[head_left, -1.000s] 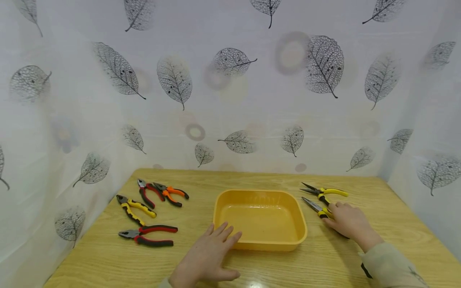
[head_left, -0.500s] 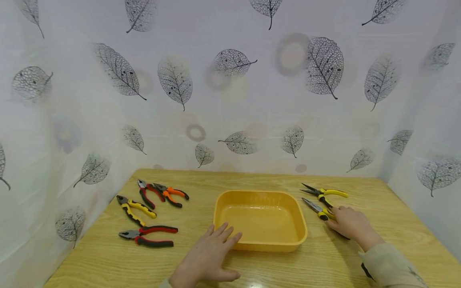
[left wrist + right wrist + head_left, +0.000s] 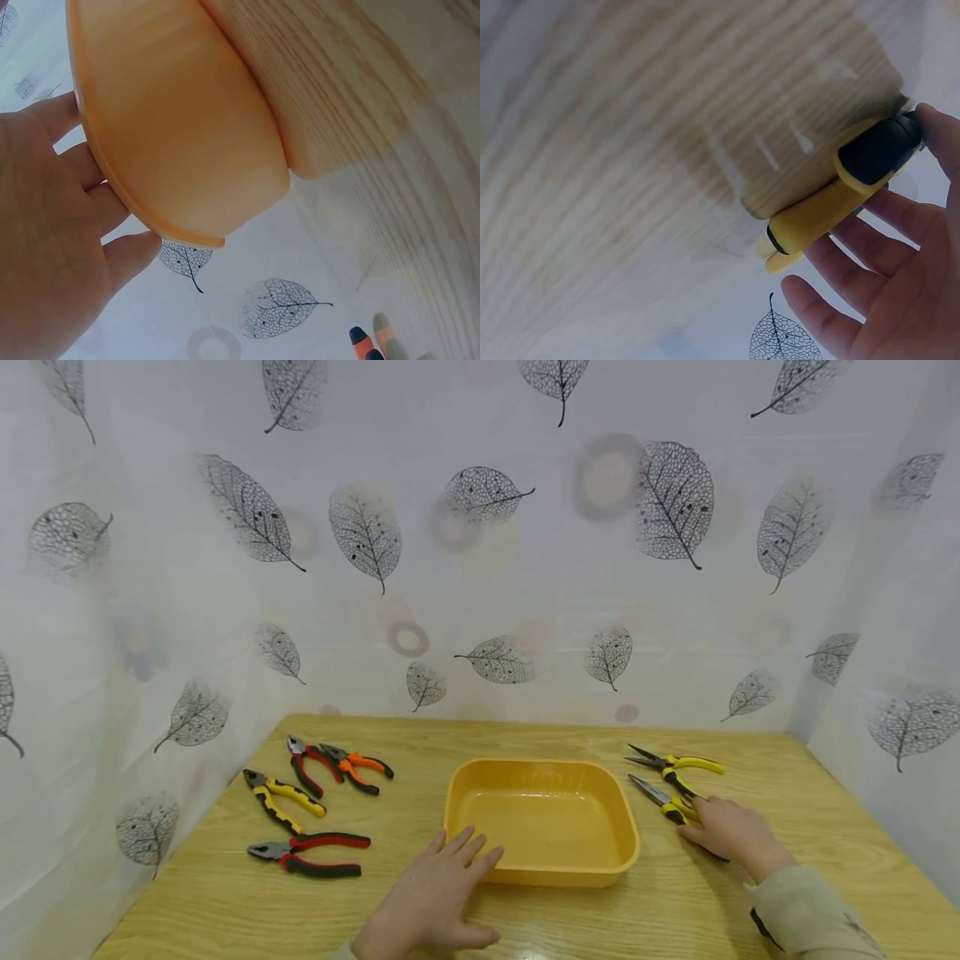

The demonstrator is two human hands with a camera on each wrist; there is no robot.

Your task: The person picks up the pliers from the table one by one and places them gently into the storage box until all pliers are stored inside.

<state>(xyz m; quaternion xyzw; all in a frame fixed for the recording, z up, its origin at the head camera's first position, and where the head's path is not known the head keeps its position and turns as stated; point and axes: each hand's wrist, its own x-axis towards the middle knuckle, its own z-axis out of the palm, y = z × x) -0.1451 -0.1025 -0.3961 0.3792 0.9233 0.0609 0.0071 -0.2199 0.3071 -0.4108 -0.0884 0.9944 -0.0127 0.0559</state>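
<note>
In the head view, my left hand [image 3: 438, 893] touches the near left rim of a yellow plastic tray [image 3: 632, 852], its fingers straight and spread. The left wrist view has the fingertips against the outside of the tray's rim [image 3: 112, 184]. At the right, my right hand [image 3: 735, 835] holds the handles of yellow-and-black needle-nose pliers [image 3: 651, 788] lying on the table. Seen from the right wrist, the thumb presses the black part of the pliers' handle [image 3: 810, 221], and the other fingers lie along its far side. Another pair of yellow-and-black needle-nose pliers [image 3: 693, 762] lies just behind.
On the left lie red-and-black pliers [image 3: 330, 839], yellow-and-black pliers [image 3: 296, 792], smaller red-and-black pliers [image 3: 303, 768] and orange-and-black pliers [image 3: 360, 758]. A leaf-patterned white curtain [image 3: 480, 585] borders the back and sides of the wooden table [image 3: 420, 735].
My right hand has shifted slightly right and nearer along the pliers' handles. The pliers and tray stay in place, and my left hand has not moved.
</note>
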